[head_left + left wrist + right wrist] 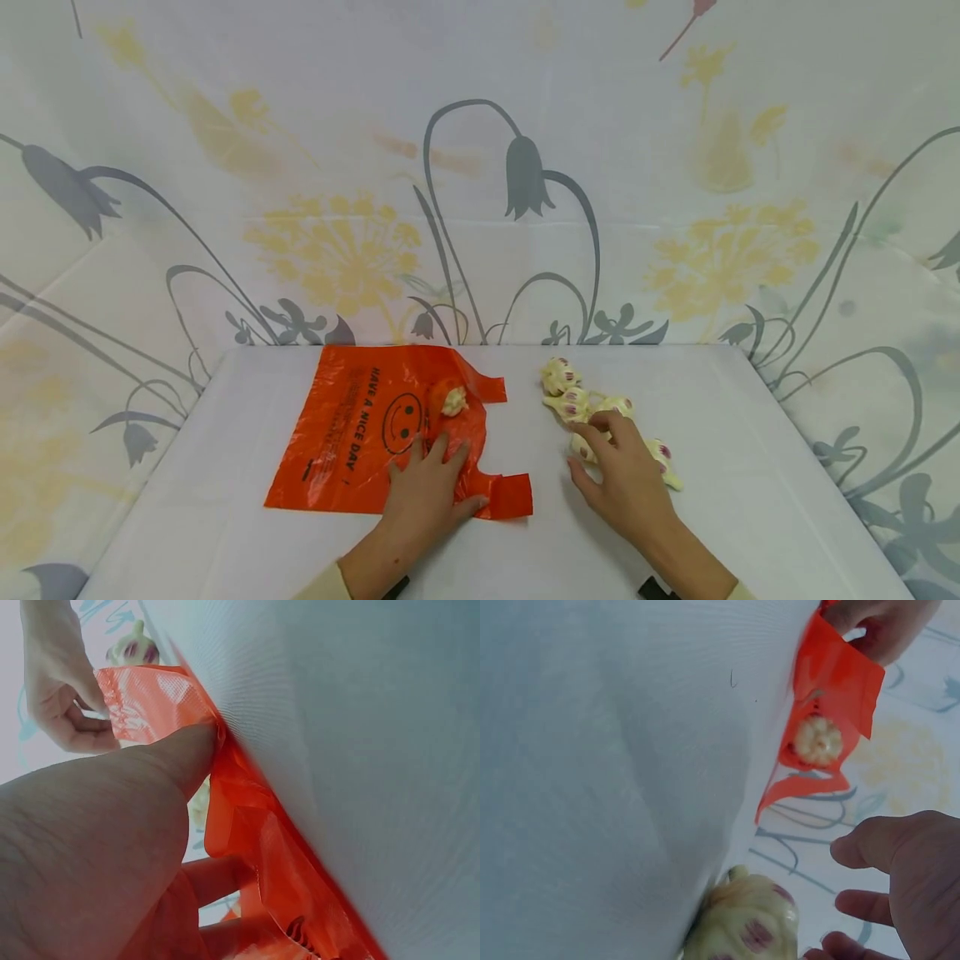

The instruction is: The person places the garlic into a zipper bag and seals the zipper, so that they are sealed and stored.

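A red plastic bag [333, 442] printed with a smiley face lies flat, its handles toward the right. My left hand [427, 483] rests on it with spread fingers, the thumb beside the lower handle. One garlic bulb [453, 402] sits in the bag's mouth, its pale ribbed end showing; the right wrist view shows that same bulb [817, 741]. My right hand [630, 479] is over a group of cream garlic bulbs [572, 405] with purple patches. Its thumb and fingers are apart, nearest a bulb [582, 447] partly hidden below them. Another garlic bulb [662, 458] lies just right of that hand.
A white table [225, 533] carries everything, its back edge meeting a floral-printed cloth [480, 250] that rises behind and at both sides. A strip of white tabletop separates the bag from the garlic group.
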`<state>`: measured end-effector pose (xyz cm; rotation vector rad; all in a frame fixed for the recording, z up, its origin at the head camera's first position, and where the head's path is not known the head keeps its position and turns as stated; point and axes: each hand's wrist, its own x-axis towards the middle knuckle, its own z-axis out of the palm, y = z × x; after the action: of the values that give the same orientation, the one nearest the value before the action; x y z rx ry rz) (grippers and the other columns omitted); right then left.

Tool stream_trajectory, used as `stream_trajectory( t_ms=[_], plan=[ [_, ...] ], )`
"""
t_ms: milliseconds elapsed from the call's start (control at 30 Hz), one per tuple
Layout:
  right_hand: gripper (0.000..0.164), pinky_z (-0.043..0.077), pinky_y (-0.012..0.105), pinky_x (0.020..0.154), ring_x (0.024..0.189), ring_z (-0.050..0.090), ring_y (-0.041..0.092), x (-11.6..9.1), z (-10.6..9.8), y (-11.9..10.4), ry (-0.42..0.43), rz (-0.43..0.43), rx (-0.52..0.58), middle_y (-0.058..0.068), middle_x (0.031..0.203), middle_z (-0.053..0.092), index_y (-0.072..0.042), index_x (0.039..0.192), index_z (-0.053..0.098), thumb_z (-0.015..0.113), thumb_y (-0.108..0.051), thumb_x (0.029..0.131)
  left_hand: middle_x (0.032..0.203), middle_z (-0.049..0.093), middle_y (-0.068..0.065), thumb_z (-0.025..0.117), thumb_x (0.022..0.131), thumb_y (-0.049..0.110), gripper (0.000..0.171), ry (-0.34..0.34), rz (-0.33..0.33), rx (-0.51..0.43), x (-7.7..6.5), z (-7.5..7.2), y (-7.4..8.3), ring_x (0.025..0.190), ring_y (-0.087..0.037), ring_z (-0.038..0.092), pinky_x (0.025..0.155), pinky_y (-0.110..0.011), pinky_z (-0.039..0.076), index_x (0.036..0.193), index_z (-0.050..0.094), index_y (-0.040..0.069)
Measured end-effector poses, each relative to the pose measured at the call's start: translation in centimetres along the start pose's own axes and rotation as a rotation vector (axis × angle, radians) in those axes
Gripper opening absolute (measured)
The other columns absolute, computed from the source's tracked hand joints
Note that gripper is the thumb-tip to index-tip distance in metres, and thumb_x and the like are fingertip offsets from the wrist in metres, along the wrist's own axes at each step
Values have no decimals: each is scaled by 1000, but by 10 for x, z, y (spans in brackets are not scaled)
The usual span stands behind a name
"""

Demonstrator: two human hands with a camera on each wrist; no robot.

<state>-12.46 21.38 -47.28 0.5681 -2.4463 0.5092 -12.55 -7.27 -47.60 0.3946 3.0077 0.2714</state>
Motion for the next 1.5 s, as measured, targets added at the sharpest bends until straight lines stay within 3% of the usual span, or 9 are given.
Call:
stream_trajectory(
  t_ms=[333, 667, 1000, 1500],
  plan=[
    [44, 53, 47, 81, 96, 56, 35, -1, -5, 9, 44, -26, -32, 18, 109, 55, -4, 111, 74, 93, -11, 71, 155, 54, -18, 77, 84, 71, 87, -1, -12, -4, 4, 1, 0, 144, -55, 44, 99, -85, 40, 152, 60, 21],
    [54, 49, 51, 80, 96, 56, 38, -6, -1, 11, -60, 65, -84, 19, 109, 56, -6, 117, 76, 98, -12, 68, 156, 54, -17, 76, 84, 71, 87, -8, -7, -8, 3, 2, 1, 144, -55, 44, 99, -85, 40, 153, 59, 21],
    [61, 46, 54, 84, 101, 57, 39, -8, 2, 12, -56, 45, -57, 20, 113, 61, -6, 118, 73, 99, 2, 64, 155, 55, -18, 78, 84, 70, 86, 5, -5, -17, 4, 2, 2, 144, -55, 44, 99, -86, 39, 152, 60, 20],
    [61, 48, 48, 87, 104, 55, 34, -4, 5, 12, -58, -1, -39, 16, 113, 62, -9, 122, 73, 89, 13, 67, 154, 55, -18, 79, 84, 69, 85, 8, -13, -10, 2, 0, 2, 143, -55, 44, 98, -85, 40, 151, 61, 19]
  ],
)
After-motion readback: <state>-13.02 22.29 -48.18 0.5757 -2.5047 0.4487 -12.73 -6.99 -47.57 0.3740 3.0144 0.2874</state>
